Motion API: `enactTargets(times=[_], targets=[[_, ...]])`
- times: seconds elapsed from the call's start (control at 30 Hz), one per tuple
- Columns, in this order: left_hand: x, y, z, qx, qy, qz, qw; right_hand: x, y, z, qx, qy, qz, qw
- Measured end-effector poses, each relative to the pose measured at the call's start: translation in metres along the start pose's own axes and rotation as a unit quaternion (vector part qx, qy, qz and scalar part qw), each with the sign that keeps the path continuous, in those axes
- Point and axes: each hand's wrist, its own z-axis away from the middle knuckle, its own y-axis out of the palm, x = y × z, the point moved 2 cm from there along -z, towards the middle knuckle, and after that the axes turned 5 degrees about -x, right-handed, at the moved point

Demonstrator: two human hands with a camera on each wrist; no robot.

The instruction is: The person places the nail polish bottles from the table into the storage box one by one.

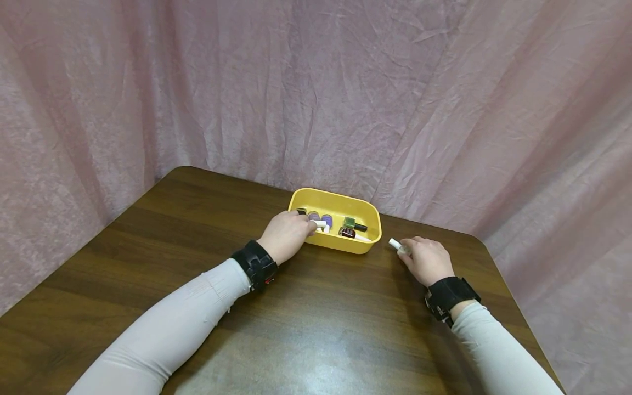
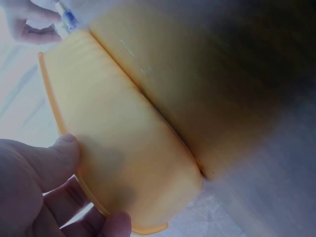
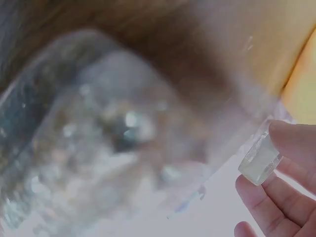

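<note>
Near the back of the table stands a yellow plastic bin (image 1: pixel 345 246) with several nail polish bottles inside. My left hand (image 1: pixel 287 235) grips its front left corner, the thumb (image 2: pixel 66 150) over the rim and another fingertip by the end wall. Past that thumb lies a white-capped bottle (image 1: pixel 318 224). Also in the bin are a green bottle (image 1: pixel 349 223) with a black cap, a dark red one (image 1: pixel 348 233) and purple ones (image 1: pixel 327 220). To the right of the bin, my right hand (image 1: pixel 428 259) pinches a clear nail polish bottle (image 3: pixel 260 160), its white cap pointing toward the bin.
The brown wooden table (image 1: pixel 296 323) has rounded back corners. Behind it hangs a pink curtain (image 1: pixel 316 99), which also runs down both sides. Black straps (image 1: pixel 255 264) with cameras circle both wrists.
</note>
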Motion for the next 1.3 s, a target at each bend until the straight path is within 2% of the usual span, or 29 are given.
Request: enactTargets(times=[0.37, 0.83, 1.13, 1.3], targets=[[0.000, 0.000, 0.000, -0.001, 0.001, -0.002, 1.0000, 0.016, -0.012, -0.001, -0.032, 0.001, -0.021, 0.999], [0.000, 0.002, 0.000, -0.001, -0.001, 0.000, 1.0000, 0.029, -0.019, -0.007, -0.105, -0.021, -0.032, 0.994], [0.000, 0.001, 0.000, 0.004, -0.003, 0.004, 1.0000, 0.039, -0.021, -0.015, -0.114, -0.027, -0.041, 0.992], [0.000, 0.000, 0.001, -0.014, 0.003, 0.006, 0.9999, 0.045, -0.022, -0.018, -0.116, -0.036, -0.043, 0.992]])
